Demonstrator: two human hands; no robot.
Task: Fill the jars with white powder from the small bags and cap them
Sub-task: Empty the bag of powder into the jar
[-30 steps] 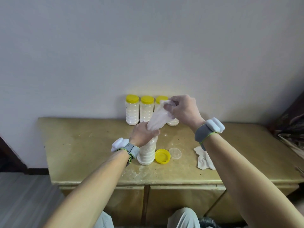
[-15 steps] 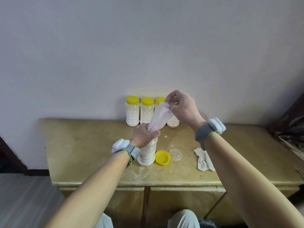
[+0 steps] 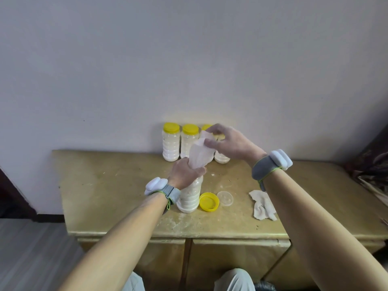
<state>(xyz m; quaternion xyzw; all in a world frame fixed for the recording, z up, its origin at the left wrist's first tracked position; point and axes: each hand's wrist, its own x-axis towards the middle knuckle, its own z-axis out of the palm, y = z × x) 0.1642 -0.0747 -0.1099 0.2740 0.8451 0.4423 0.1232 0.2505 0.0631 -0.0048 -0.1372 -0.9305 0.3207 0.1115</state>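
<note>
An uncapped clear jar (image 3: 190,196) partly full of white powder stands near the middle of the cabinet top (image 3: 109,185). My left hand (image 3: 184,174) grips the jar's neck together with the mouth of a small plastic bag (image 3: 200,154). The bag points up and back, and my right hand (image 3: 230,143) pinches its upper end. A yellow cap (image 3: 209,202) lies upside down just right of the jar, with a clear inner lid (image 3: 225,198) beside it.
Capped yellow-lidded jars (image 3: 171,141) full of powder stand in a row against the wall behind my hands. A crumpled white cloth (image 3: 263,205) lies to the right on the cabinet. Dark clutter sits at the far right edge.
My right hand has shifted on the bag's upper end, fingers spreading a little, while the bag stays raised over the jar. My left hand keeps its grip on the neck.
</note>
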